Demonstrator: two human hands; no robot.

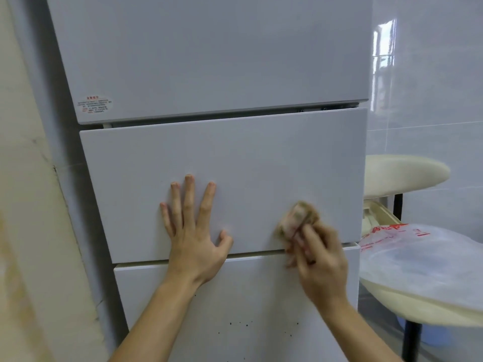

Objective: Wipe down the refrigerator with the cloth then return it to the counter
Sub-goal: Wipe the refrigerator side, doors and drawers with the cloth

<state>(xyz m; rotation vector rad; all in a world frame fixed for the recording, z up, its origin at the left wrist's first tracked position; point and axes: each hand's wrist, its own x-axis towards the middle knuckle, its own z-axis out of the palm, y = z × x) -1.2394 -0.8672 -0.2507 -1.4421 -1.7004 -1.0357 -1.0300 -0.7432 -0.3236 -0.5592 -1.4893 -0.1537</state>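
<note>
A white refrigerator point(222, 163) with three stacked door panels fills the view. My left hand point(192, 226) lies flat with spread fingers against the lower part of the middle panel. To its right, my right hand point(317, 259) grips a bunched tan and pink cloth point(296, 218) and holds it against the same panel near its bottom right corner; hand and cloth are motion-blurred. Small dark specks dot the bottom panel point(235, 327).
A cream wall point(23, 205) borders the refrigerator on the left. To the right stand two cream stools point(402, 173), the nearer one bearing a clear plastic bag with red print point(423, 257). Glossy white wall tiles point(431, 74) lie behind them. A red-lettered sticker point(94, 104) sits on the top door.
</note>
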